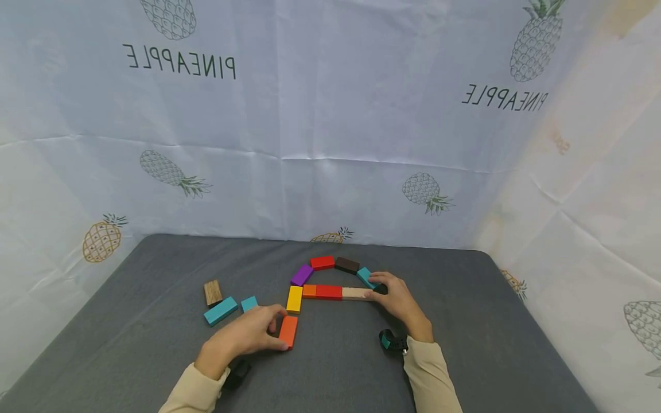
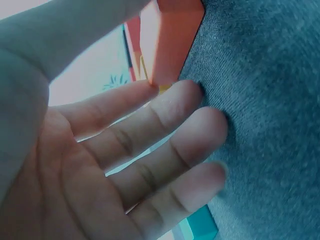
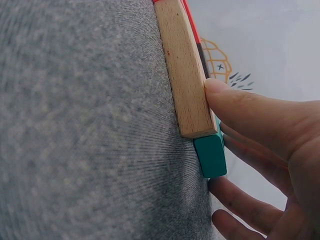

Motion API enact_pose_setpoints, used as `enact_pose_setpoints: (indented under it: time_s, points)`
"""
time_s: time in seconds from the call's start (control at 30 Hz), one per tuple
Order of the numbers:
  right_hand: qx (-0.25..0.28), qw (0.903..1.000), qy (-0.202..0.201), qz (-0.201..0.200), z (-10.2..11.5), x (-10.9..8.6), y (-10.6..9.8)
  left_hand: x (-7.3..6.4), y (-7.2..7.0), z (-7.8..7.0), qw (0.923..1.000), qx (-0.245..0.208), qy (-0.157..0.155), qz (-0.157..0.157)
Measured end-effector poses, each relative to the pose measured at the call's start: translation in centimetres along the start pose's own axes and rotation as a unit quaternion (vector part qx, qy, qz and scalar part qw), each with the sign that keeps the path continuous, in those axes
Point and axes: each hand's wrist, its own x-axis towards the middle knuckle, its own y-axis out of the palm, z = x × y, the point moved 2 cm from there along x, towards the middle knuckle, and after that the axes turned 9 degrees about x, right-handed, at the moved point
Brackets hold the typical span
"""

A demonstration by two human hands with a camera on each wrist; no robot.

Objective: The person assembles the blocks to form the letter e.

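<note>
My left hand (image 1: 247,332) pinches an orange block (image 1: 288,331) by its ends, with the thumb at the near end and the index finger at the far end. Its other fingers lie free in the left wrist view. Just beyond stands a yellow block (image 1: 294,299). My right hand (image 1: 396,299) curls round a dark green block (image 3: 211,156) at the end of a pale wooden block (image 3: 185,70). The right thumb touches the pale block's edge; the index finger reaches a blue block (image 1: 365,276). The hand partly hides the green block in the head view.
Purple (image 1: 302,275), red (image 1: 322,263) and dark brown (image 1: 347,265) blocks form an arch over a row with a small orange block (image 1: 309,291) and another red block (image 1: 329,292). Left lie a brown wood-grain block (image 1: 213,293) and two light blue blocks (image 1: 221,311) on the grey table (image 1: 341,373).
</note>
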Motion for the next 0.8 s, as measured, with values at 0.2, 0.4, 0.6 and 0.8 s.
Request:
enact_pose_setpoints:
  time_s: [0.2,0.4,0.6,0.8]
  points:
    - [0.000,1.0000,0.002,0.001,-0.07,0.06,0.07,-0.11,-0.11,-0.05,0.9999,-0.002,-0.010,0.004]
    - [0.002,1.0000,-0.002,-0.002,-0.04,0.13,0.05,0.14,0.09,-0.29,0.9996,0.017,-0.021,-0.008]
    - [0.003,1.0000,-0.007,-0.003,0.05,0.14,-0.01,0.40,0.36,-0.57,0.9988,0.031,-0.029,-0.022]
    - [0.002,1.0000,-0.005,-0.002,0.09,0.12,-0.03,0.51,0.50,-0.57,0.9988,0.033,-0.025,-0.028]
